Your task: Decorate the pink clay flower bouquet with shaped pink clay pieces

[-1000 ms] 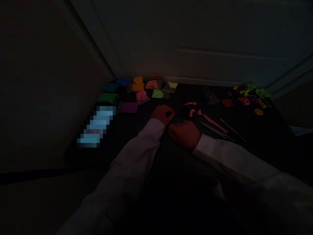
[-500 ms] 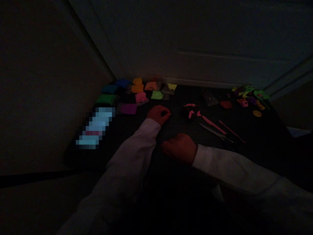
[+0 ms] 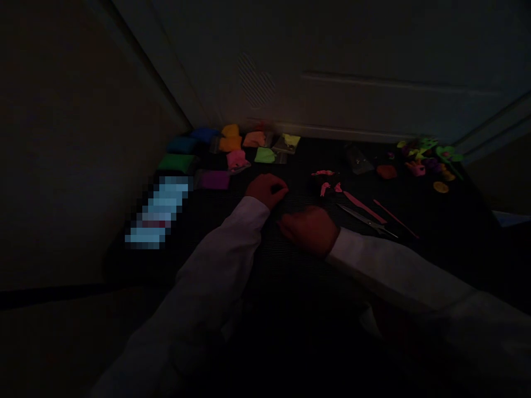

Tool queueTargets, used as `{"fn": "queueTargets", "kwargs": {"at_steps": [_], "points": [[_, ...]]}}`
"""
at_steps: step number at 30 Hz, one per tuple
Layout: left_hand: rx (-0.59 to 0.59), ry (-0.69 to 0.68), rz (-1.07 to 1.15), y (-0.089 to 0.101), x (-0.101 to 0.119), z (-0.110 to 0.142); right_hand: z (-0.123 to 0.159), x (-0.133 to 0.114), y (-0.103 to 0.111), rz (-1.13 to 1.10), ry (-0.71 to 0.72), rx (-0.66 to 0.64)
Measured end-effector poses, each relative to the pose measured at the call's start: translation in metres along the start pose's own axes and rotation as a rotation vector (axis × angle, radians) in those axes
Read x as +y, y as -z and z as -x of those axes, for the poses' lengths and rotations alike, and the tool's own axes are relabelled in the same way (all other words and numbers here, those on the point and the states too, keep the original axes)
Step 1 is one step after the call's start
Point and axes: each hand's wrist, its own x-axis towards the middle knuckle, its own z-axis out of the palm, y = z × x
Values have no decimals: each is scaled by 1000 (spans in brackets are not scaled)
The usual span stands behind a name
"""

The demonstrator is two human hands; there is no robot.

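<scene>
My left hand [image 3: 267, 189] rests on the dark table, its thumb and finger curled together in a pinch; whatever lies between them is too dark to see. Closer to me, my right hand [image 3: 309, 229] is closed with the palm down, and its fingertips are hidden. A dark shape with pink trim [image 3: 326, 183] sits just beyond my right hand. Scissors [image 3: 367, 220] lie to the right of that hand, their blades pointing toward the dark shape. Beside them are a flat pink strip [image 3: 365, 207] and a thin pink stick [image 3: 396, 218]. Neither hand touches these.
Packets of coloured clay, among them a green packet [image 3: 177, 162] and a purple packet [image 3: 214, 179], line the back left. A blurred bright screen [image 3: 160, 213] lies at the left. Colourful clay figures [image 3: 429, 157], a red lump [image 3: 386, 172] and a yellow disc [image 3: 441, 187] occupy the back right.
My right hand has moved up the table, away from my body and closer to my left hand. The left hand keeps its pinch. The view has shifted slightly.
</scene>
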Motion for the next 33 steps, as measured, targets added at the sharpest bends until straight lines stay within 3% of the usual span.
{"fn": "queueTargets", "kwargs": {"at_steps": [4,8,13,17,21,25,27,30,33], "points": [[-10,0,0,0,0,0,1,-1,-1,-58,146,-40],[14,-8,7,-1,0,0,-2,1,-1,18,-36,8],[-1,-10,1,0,0,0,-1,-2,-3,-47,157,-35],[-1,3,-14,0,1,0,-2,-1,-2,34,-37,18],[-9,2,4,1,1,0,-2,-2,-2,-50,155,-42],[5,-3,2,0,0,-1,-4,0,-1,23,-43,7],[0,4,0,-1,0,-1,-4,-1,0,11,-24,-6],[-2,-1,11,-1,0,-2,-3,-3,0,-54,125,-41],[18,-11,12,-1,1,-1,-4,-2,0,-8,28,10]]}}
